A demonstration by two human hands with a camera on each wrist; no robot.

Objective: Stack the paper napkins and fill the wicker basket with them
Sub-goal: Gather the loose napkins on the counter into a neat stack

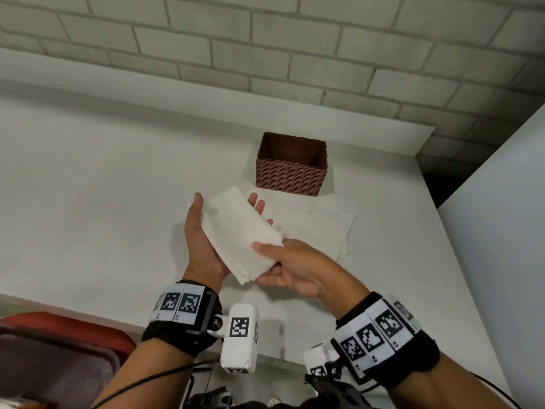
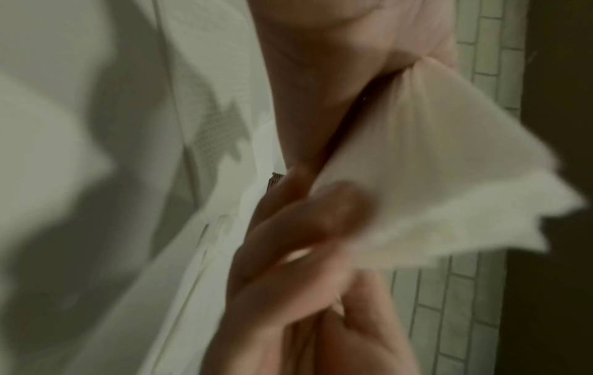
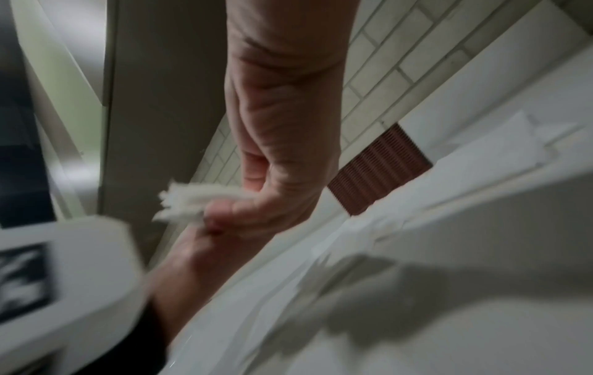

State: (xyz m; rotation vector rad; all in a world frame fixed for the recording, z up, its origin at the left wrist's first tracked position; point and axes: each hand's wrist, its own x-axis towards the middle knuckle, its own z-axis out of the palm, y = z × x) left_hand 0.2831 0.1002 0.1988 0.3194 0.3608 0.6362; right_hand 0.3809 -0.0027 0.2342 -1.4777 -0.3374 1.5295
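Note:
A stack of white paper napkins (image 1: 240, 231) is held in the air above the table between both hands. My left hand (image 1: 203, 240) cups its left side, thumb up along the edge and fingertips showing behind the far corner. My right hand (image 1: 283, 264) pinches the near right corner, thumb on top. The brown wicker basket (image 1: 292, 175) stands behind, with nothing visible inside. Several more napkins (image 1: 321, 228) lie flat on the table in front of the basket. The blurred left wrist view shows the napkin stack (image 2: 433, 182) fanned; in the right wrist view the stack's edge (image 3: 189, 203) sticks out by the pinching fingers.
The white table (image 1: 88, 178) runs to a brick wall (image 1: 265, 54) behind the basket. A white panel (image 1: 501, 231) stands along the right side. A red and dark chair or bin (image 1: 59, 358) sits below the table's near edge at the left.

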